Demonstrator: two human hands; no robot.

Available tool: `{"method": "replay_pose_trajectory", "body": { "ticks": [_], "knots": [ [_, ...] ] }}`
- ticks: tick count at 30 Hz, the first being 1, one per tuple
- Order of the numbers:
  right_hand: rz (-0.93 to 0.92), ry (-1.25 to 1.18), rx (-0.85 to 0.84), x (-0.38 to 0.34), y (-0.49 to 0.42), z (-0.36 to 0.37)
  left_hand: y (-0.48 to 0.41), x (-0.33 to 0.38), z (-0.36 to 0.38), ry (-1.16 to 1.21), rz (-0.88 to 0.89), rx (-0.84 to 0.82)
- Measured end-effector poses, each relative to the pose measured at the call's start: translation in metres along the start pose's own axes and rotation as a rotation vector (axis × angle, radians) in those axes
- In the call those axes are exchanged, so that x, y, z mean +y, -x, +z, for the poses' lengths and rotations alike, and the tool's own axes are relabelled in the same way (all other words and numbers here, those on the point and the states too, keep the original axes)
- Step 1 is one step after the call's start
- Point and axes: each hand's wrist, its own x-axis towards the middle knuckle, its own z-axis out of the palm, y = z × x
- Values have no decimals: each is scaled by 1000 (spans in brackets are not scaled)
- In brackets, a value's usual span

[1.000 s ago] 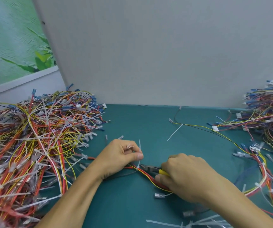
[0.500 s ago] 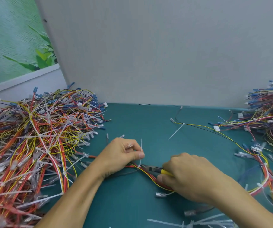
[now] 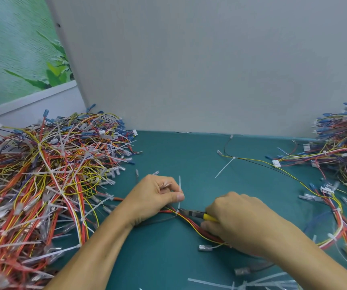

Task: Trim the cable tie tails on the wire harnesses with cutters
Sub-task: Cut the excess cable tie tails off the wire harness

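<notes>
A red, yellow and black wire harness [image 3: 191,223] lies across the green mat between my hands. My left hand [image 3: 156,197] pinches the upright white cable tie tail [image 3: 179,185] and pins the harness down. My right hand [image 3: 237,222] grips yellow-handled cutters [image 3: 197,214]. The dark jaws of the cutters sit at the base of the tail, right at the tie head. Whether the jaws are closed on the tail I cannot tell.
A big heap of harnesses with untrimmed ties [image 3: 43,185] fills the left side. Another heap [image 3: 344,151] sits at the far right, with strands trailing toward me. A loose harness with a tie [image 3: 231,159] lies mid-table. Cut tails [image 3: 252,283] lie near the front edge.
Both hands stay almost where they were. The cutter jaws have closed in on the base of the tail that my left hand holds upright.
</notes>
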Motion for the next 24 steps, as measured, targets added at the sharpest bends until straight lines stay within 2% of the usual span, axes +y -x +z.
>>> {"method": "replay_pose_trajectory", "body": {
  "ticks": [11,24],
  "knots": [
    [-113,116,29,1,-7,5,0,1,0,-40,2,6],
    [-135,80,56,4,-12,8,-2,1,1,-41,-6,11]
  ]
}}
